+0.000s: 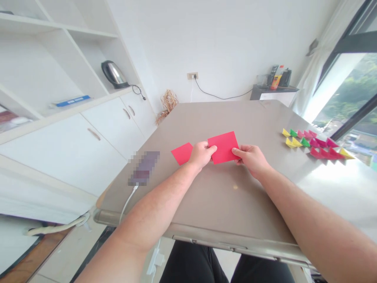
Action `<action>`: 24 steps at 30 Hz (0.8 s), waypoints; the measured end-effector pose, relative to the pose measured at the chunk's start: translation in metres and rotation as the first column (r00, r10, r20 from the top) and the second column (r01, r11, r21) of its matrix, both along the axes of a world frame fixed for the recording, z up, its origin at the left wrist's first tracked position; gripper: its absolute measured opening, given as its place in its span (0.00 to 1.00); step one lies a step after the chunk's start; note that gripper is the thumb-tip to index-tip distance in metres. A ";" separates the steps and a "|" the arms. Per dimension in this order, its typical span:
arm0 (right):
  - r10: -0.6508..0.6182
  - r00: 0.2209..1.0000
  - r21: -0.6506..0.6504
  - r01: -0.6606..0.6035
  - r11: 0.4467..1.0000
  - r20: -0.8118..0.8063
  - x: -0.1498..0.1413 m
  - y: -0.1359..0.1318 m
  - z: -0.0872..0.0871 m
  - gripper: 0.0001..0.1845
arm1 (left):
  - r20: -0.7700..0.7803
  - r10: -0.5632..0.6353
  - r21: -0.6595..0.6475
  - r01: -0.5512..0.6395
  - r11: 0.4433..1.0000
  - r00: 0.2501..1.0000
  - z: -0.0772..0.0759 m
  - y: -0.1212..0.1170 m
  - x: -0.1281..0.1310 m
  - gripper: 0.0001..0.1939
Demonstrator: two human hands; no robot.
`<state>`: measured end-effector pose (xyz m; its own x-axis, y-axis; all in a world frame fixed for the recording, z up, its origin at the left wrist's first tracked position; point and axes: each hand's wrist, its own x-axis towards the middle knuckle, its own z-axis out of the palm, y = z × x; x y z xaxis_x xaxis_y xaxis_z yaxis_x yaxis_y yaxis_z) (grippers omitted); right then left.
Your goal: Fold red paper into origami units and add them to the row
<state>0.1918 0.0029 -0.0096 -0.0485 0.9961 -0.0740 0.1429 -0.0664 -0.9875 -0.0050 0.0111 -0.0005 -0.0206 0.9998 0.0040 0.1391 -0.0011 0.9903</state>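
Observation:
A flat red sheet of paper [224, 147] is held up over the table between both hands. My left hand [202, 154] pinches its left edge, thumb on the near face. At the lower right edge, my right hand [249, 157] grips it the same way, thumb on top and fingers behind. Another piece of red paper [182, 153] lies on the table just left of my left hand, partly hidden by it. Over to the right stand rows of small folded paper shapes [319, 143] in yellow, green, pink and magenta.
The grey-brown table [206, 200] has a blurred-out phone-like object [145, 168] with a white cable [128, 201] on its left. A kettle [116, 74] sits on the white shelf unit. Bottles [277, 78] stand on a cabinet at the back right, near the window.

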 end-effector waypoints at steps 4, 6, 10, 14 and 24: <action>-0.014 0.999 -0.007 0.015 1.000 0.051 -0.001 0.000 -0.002 0.12 | -0.264 0.022 0.095 0.003 0.995 0.964 -0.004 0.003 -0.004 0.11; -0.006 0.999 -0.007 0.007 1.000 0.033 -0.001 0.000 -0.002 0.11 | -0.330 0.010 0.105 0.026 0.994 0.944 -0.005 0.003 -0.004 0.12; 0.000 1.000 0.012 0.000 1.000 0.010 -0.001 -0.002 0.000 0.09 | -0.486 0.012 0.076 0.029 0.997 0.874 0.000 0.001 -0.007 0.13; -0.025 0.999 0.040 0.023 0.999 0.042 0.001 -0.001 -0.003 0.09 | -0.733 0.192 0.170 -0.097 0.981 0.652 0.009 0.002 -0.022 0.30; -0.051 0.997 0.047 0.048 0.998 0.064 0.005 -0.001 -0.007 0.09 | -0.814 0.276 0.003 -0.471 0.882 0.511 0.012 0.024 -0.091 0.56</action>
